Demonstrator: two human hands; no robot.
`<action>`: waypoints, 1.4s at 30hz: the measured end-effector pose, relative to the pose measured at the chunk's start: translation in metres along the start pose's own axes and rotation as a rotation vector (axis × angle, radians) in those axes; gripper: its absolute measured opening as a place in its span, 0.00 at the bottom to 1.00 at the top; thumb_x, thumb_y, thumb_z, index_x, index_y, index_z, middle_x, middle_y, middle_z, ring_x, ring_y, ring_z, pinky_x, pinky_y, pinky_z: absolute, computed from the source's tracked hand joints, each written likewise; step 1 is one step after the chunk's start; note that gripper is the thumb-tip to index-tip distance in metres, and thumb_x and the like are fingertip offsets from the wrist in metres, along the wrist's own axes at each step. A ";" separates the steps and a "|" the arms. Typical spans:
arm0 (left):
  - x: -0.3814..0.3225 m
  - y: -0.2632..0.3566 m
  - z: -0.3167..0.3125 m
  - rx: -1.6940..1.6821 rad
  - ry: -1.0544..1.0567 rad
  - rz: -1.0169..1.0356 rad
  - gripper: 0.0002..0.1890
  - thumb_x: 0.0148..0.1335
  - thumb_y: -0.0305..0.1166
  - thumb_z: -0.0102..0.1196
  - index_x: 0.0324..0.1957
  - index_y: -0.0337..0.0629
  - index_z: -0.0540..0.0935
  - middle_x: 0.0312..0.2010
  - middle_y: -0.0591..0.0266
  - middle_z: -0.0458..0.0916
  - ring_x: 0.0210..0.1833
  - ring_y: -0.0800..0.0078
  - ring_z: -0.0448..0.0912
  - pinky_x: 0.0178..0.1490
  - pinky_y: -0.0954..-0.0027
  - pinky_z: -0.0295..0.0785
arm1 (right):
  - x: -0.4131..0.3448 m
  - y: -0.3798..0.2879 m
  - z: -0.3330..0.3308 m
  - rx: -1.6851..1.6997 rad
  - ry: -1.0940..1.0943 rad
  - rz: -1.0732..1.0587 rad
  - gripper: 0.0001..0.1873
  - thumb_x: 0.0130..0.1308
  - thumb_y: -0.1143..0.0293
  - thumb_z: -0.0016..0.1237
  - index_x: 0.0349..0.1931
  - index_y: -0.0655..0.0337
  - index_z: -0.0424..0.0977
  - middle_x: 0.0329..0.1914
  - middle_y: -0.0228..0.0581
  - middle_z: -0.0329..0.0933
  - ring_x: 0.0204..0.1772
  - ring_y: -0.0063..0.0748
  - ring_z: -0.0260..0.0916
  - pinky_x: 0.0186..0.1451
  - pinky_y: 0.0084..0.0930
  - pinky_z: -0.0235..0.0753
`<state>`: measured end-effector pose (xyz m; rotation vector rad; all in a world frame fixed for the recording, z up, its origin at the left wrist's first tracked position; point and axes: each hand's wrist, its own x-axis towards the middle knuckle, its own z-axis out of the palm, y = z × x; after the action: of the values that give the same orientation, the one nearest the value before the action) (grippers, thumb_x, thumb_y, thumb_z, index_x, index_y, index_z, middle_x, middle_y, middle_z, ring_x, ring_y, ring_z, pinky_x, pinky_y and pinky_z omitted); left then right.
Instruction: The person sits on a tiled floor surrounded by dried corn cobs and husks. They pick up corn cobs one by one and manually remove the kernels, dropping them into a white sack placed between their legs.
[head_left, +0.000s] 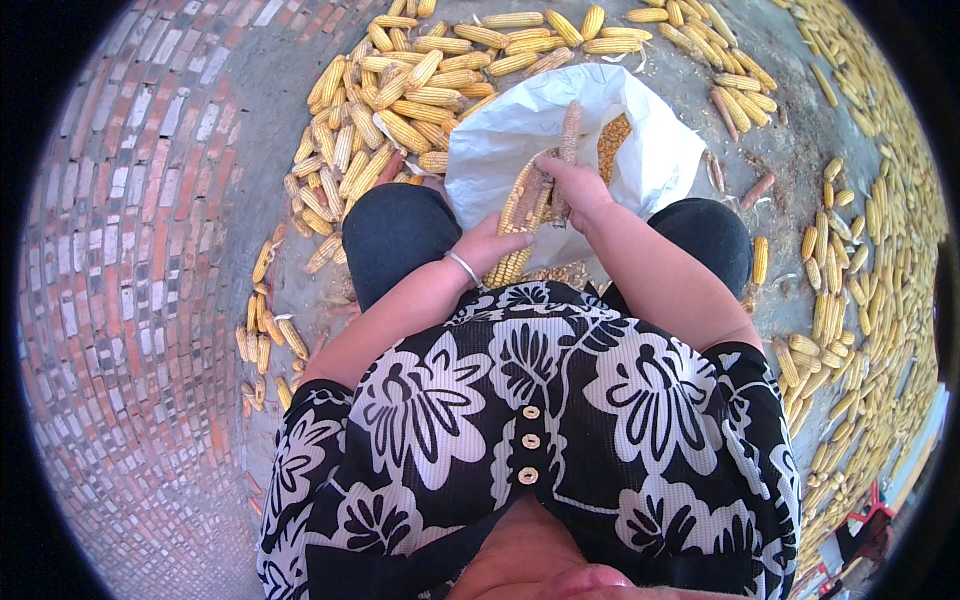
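My left hand (487, 250), with a bracelet at its wrist, grips the lower end of a yellow ear of corn (514, 259). The ear's upper part is partly stripped of kernels. My right hand (576, 187) holds a bare corncob (570, 135) upright against that ear, its fingers partly hidden. Both hands are over an open white woven sack (502, 127) between my knees. Loose kernels (613, 142) show inside the sack, at its right.
A heap of corn ears (405, 97) lies beyond my left knee, and more ears (892, 225) cover the floor at the far right. Bare cobs (757, 191) lie right of the sack. A brick wall (135, 225) stands at the left.
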<state>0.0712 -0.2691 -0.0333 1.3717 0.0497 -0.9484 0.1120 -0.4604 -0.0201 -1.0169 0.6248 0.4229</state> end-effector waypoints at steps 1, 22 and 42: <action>0.000 0.000 0.000 0.007 -0.002 -0.001 0.27 0.60 0.36 0.61 0.59 0.34 0.71 0.43 0.61 0.78 0.42 0.75 0.77 0.45 0.71 0.73 | 0.000 0.000 0.000 0.007 0.000 -0.004 0.20 0.63 0.65 0.54 0.49 0.72 0.72 0.41 0.45 0.78 0.41 0.39 0.77 0.44 0.35 0.78; 0.003 -0.003 -0.002 0.060 0.016 0.007 0.28 0.59 0.37 0.62 0.58 0.33 0.71 0.43 0.59 0.79 0.42 0.74 0.77 0.45 0.71 0.73 | -0.002 -0.001 0.002 -0.029 0.017 0.003 0.22 0.63 0.62 0.56 0.49 0.72 0.72 0.41 0.44 0.78 0.41 0.39 0.78 0.43 0.37 0.78; 0.001 0.003 0.001 0.060 0.010 0.018 0.27 0.60 0.36 0.62 0.58 0.33 0.71 0.44 0.60 0.78 0.44 0.74 0.76 0.47 0.71 0.73 | 0.003 0.002 0.000 -0.017 0.019 -0.015 0.19 0.63 0.63 0.56 0.47 0.70 0.73 0.40 0.41 0.78 0.40 0.37 0.77 0.42 0.35 0.78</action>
<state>0.0726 -0.2709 -0.0311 1.4306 0.0164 -0.9342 0.1133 -0.4596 -0.0237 -1.0422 0.6313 0.4068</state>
